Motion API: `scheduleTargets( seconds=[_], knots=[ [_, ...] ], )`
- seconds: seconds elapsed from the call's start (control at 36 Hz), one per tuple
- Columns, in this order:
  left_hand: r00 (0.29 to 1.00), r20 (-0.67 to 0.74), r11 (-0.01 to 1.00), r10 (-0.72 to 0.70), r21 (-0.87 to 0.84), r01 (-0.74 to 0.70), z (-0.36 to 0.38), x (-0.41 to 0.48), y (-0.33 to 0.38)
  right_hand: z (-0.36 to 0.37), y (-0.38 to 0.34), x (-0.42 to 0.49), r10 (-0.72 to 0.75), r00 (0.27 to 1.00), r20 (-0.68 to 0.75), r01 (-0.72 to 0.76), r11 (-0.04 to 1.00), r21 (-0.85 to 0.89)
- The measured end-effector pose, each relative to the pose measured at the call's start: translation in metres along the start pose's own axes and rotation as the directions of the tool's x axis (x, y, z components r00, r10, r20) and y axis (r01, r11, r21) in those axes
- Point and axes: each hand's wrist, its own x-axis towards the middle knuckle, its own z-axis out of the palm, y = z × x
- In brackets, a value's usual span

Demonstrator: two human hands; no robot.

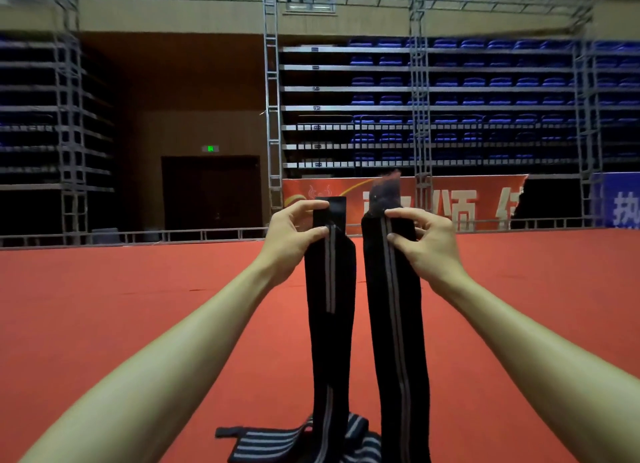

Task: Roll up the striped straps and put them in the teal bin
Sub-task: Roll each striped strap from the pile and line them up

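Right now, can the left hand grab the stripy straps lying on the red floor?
Probably not yet. The left hand is up high, pinching the top of a hanging black strap, so it is busy. The floor straps lie low beneath, their left end uncovered; it would have to let go first.

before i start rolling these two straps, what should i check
1. Left hand pinches the top of the left striped strap: ok.
2. Right hand pinches the top of the right striped strap: ok.
3. The two hang apart near the hands: ok.
4. Lower ends free of the loose straps on the red floor: cannot tell.
5. Teal bin in sight: not ok, out of view.
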Motion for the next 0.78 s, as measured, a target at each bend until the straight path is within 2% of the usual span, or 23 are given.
scheduleTargets(
  seconds=[0.28, 0.5, 0.78],
  knots=[
    [0.997, -0.078, 0.994, 0.014, -0.104, -0.022, -0.021, 0.011, 0.032, 0.010, -0.018, 0.016, -0.034, 0.999, -0.022, 0.031, 0.995, -0.092],
    [0.995, -0.095, 0.982, -0.001, -0.189, -0.017, -0.014, 0.015, 0.051, 0.028, -0.039, 0.020, 0.055, 0.998, -0.013, -0.054, 0.996, 0.072],
    [0.992, -0.126, 0.948, -0.019, -0.317, -0.022, 0.002, 0.009, 0.047, 0.040, -0.055, 0.008, 0.069, 0.997, 0.044, -0.077, 0.972, 0.224]
  ],
)
